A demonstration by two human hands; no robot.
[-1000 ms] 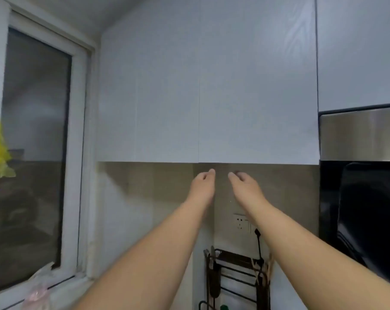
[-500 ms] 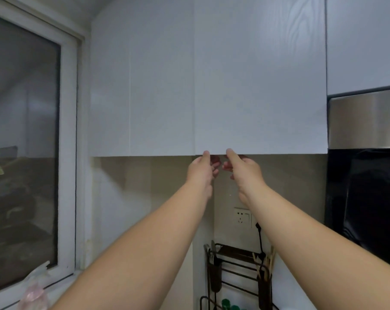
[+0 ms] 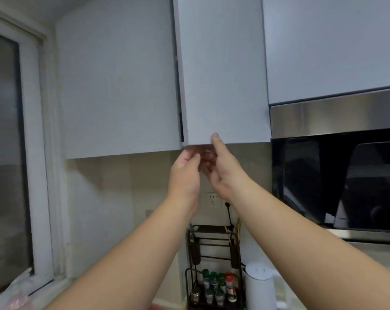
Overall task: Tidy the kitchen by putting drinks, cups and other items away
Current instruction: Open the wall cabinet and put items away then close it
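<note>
White wood-grain fronts fill the upper half of the head view, and the right cabinet door (image 3: 225, 70) now stands ajar, its left edge swung out from the left cabinet door (image 3: 120, 79) so that a dark gap shows between them; half a second ago both doors lay flush and shut. The right hand (image 3: 223, 173) grips the bottom edge of the opened door near its left corner, thumb pressed up on the face and fingers curled underneath. The left hand (image 3: 185, 175) has dropped slightly from the edge and sits just below the door's corner at about 7 o'clock from it, fingers curled toward the right hand; whether it touches the door I cannot tell. At 3 o'clock from the hands hangs the steel-and-black range hood (image 3: 337, 166). At 6 o'clock, under a wall socket (image 3: 212, 200), a dark wire rack (image 3: 214, 260) holds spice jars (image 3: 216, 285), more of them in sight than before, with a white kettle (image 3: 260, 287) just beside it. The window (image 3: 10, 153) stands at 9 o'clock.
</note>
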